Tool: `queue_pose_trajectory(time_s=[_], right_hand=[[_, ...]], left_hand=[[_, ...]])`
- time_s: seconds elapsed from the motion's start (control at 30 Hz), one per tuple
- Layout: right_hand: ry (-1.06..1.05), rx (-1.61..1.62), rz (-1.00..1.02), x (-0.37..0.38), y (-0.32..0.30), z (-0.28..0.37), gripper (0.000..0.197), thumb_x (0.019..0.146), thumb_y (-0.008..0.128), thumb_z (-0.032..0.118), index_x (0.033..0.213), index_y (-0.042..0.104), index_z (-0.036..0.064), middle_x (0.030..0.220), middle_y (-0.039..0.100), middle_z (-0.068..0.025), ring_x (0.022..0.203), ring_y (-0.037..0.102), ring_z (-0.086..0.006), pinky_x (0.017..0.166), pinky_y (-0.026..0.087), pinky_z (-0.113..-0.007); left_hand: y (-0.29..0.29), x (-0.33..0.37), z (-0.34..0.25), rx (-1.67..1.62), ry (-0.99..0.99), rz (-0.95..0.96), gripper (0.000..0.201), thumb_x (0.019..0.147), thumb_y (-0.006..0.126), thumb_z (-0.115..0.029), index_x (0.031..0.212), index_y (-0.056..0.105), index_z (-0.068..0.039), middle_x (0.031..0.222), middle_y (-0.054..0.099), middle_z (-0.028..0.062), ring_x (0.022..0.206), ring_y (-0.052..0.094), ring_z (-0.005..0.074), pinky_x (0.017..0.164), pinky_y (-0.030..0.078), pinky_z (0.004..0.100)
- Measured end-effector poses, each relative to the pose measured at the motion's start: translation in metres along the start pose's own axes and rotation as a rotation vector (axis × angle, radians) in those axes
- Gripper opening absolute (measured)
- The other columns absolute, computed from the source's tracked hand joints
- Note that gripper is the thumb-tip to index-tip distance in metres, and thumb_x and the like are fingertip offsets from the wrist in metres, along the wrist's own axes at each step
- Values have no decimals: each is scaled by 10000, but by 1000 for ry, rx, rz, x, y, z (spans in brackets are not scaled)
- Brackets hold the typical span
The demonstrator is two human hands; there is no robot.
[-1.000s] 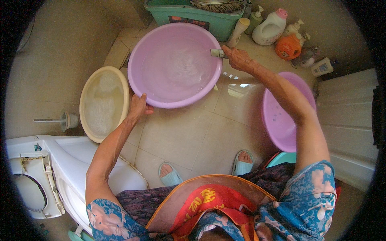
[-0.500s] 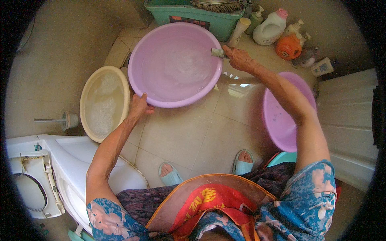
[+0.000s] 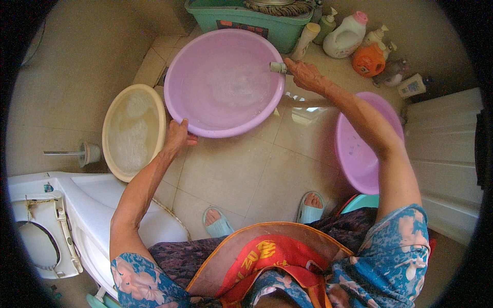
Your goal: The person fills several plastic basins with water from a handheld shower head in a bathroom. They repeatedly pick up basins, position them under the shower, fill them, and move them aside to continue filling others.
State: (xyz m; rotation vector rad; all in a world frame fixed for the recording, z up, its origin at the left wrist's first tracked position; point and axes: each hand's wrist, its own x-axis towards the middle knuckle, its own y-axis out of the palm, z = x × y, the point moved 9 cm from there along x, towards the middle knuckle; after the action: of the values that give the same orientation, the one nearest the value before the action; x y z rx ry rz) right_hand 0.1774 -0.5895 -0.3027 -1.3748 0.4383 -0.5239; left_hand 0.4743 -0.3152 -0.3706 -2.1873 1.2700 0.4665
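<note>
Apparently, Little Has Shifted

On the pale tiled floor [image 3: 221, 174], the large, round, purple plastic basin [image 3: 226, 134] keeps its place beside the smaller, oval, cream-coloured basin [image 3: 107, 146]. The bare left hand [image 3: 178, 135] remains clamped on its near-left rim. The bare right hand [image 3: 306, 76] stays closed around a short, greyish tube [image 3: 278, 67], whose end reaches over the right rim. Only the ripples in the cloudy water [image 3: 239, 87] differ, so water is probably running in steadily.
</note>
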Motion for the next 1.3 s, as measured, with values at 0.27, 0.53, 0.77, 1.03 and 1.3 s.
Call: queue_pose_trajectory(time_s=[0.27, 0.53, 0.77, 1.03, 1.3], right_hand=[[13, 22, 26, 1, 1, 0, 310, 771, 515, 28, 1054, 392, 58, 786, 602, -226, 745, 607, -417, 599, 476, -528], [52, 35, 70, -3, -4, 3, 419, 736, 542, 5, 1115, 373, 70, 889, 582, -225, 777, 594, -428, 650, 473, -511], [53, 72, 60, -3, -7, 4, 400, 750, 511, -2, 1120, 377, 66, 854, 583, -235, 785, 585, -428, 636, 457, -523], [66, 77, 66, -2, -5, 1, 374, 758, 500, 2, 1102, 373, 77, 834, 585, -223, 785, 583, -426, 639, 450, -527], [31, 54, 29, -3, -5, 3, 414, 745, 505, 5, 1130, 370, 76, 819, 584, -228, 776, 587, -424, 628, 454, -531]], left_hand=[[-1, 0, 0, -3, -2, -28, 361, 930, 407, -192, 1085, 400, 133, 848, 585, 242, 595, 632, 275, 427, 560, 340], [0, -2, -3, 28, -19, -13, 370, 931, 409, -192, 1098, 403, 138, 867, 588, 238, 606, 635, 280, 431, 560, 339], [-1, 5, 6, 16, -12, 26, 369, 936, 403, -190, 1139, 406, 119, 912, 588, 240, 636, 641, 290, 456, 566, 356], [-1, 4, 5, 32, -18, -4, 362, 937, 403, -196, 1136, 423, 106, 914, 592, 225, 623, 636, 283, 457, 566, 354], [-1, 7, 8, 14, -13, 10, 396, 942, 380, -212, 1182, 391, 103, 966, 582, 252, 643, 640, 314, 469, 581, 381]])
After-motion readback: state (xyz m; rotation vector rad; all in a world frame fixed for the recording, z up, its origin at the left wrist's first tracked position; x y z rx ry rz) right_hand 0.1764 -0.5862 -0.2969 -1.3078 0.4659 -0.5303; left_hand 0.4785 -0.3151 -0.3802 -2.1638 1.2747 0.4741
